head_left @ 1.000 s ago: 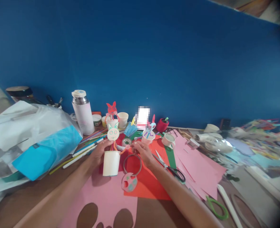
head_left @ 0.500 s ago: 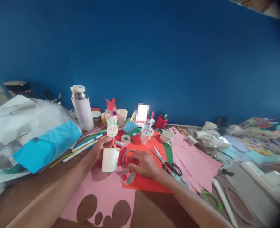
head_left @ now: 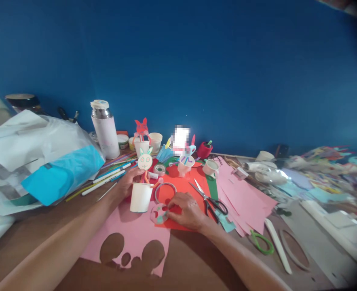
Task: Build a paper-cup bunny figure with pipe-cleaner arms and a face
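R hand (head_left: 186, 210) @ pink cutout (head_left: 159, 218), prev over ring (head_left: 155, 195) | L hand (head_left: 129, 182) @ bunny cup (head_left: 140, 198) | grips: can't tell

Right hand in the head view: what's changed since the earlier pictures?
The right hand has left the cream-faced rabbit's pink paw and come nearer the person; it now seems to touch the edge of the round pink paper scrap with holes. The left hand stays beside the white paper cup; the black-handled metal scissors lie as before.

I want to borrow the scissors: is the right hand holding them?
No, the scissors lie loose with their blades parted, while the right hand is at the spotted pink cut-out.
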`<state>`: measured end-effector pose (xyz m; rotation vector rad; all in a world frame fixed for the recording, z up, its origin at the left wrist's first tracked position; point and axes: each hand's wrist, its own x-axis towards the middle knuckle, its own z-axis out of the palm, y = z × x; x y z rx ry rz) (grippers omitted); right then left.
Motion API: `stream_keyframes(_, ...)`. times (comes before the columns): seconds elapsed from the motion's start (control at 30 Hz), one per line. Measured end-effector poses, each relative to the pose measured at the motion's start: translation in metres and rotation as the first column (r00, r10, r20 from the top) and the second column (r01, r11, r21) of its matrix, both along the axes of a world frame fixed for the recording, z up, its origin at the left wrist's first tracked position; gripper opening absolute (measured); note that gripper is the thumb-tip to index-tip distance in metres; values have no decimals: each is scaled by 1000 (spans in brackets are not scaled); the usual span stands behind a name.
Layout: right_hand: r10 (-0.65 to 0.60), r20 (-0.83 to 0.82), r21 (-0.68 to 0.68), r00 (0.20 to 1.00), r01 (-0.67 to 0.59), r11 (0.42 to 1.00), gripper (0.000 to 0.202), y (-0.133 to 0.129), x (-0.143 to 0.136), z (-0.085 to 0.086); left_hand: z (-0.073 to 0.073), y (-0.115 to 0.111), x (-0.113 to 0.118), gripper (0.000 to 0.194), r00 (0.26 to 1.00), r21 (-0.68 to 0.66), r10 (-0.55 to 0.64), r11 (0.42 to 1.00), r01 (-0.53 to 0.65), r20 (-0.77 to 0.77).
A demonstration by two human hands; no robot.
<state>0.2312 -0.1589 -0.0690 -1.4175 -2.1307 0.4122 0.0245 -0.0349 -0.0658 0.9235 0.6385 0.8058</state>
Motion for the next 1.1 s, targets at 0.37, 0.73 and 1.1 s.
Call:
stream_keyframes(0.37,-64,-335,-61,940,46,997,8,6,8,1,2,-4,0,17,1000,-4,-16,1000,16,21)
stream_keyframes(0.73,141,230,493,963,-240,836,17,4,27,-1,-13,5,-1,21,997,-13,-56,998,57,50)
stream_keyframes(1.1,110,300,525,948,-260,811,16,7,26,-9,-14,3,-2,22,997,5,-65,998,65,44)
